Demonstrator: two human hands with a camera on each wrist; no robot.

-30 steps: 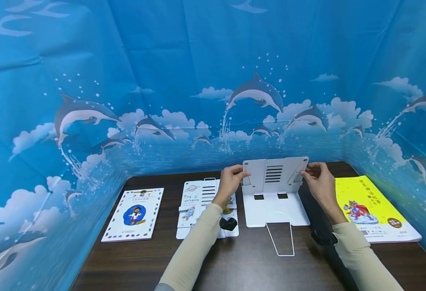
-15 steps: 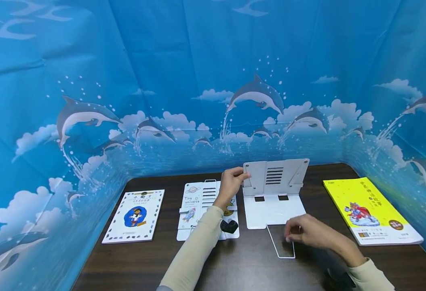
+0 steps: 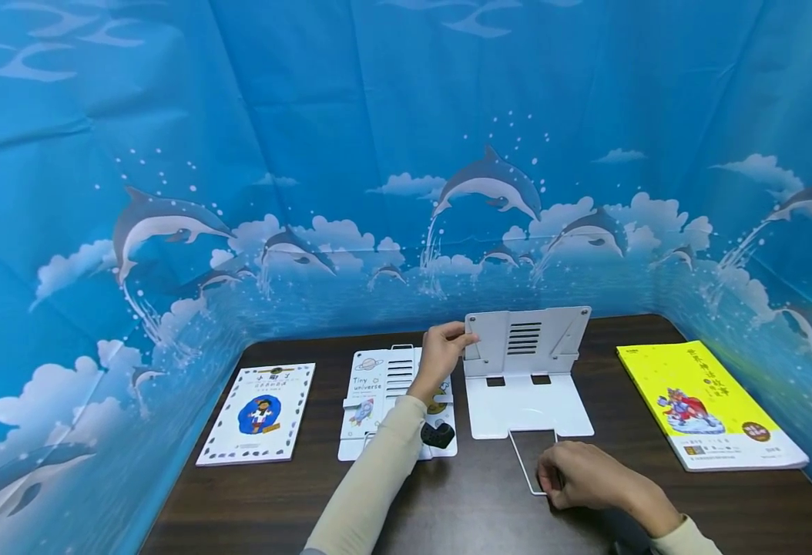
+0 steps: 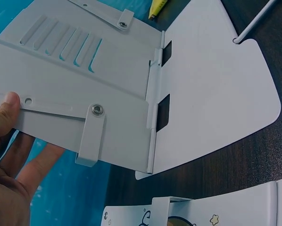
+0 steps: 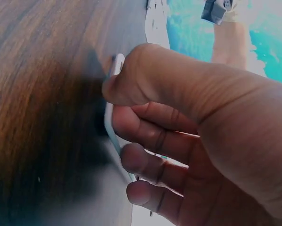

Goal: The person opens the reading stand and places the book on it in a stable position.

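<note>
A white metal book stand [image 3: 527, 405] has its slotted panel [image 3: 525, 339] raised and its base flat on the table. My left hand [image 3: 438, 358] holds the panel's left edge, thumb on the near face; in the left wrist view the fingers [image 4: 30, 162] lie behind it. A wire leg [image 3: 519, 460] extends from the base's front edge toward me. At its near right corner, my right hand [image 3: 582, 474] pinches the wire between thumb and fingers. In the right wrist view the thumb [image 5: 127, 87] lies over the wire [image 5: 109, 122], just above the wood.
A second book stand [image 3: 371, 401], printed "Tiny universe", lies flat to the left, partly under my left arm. Farther left is a white book [image 3: 260, 412]. A yellow book [image 3: 704, 401] lies at the right. A blue dolphin curtain [image 3: 350, 193] borders the dark table [image 3: 253, 509].
My right hand has let go of the panel's right edge, come down toward me and taken hold of the wire leg. The left hand stays on the panel.
</note>
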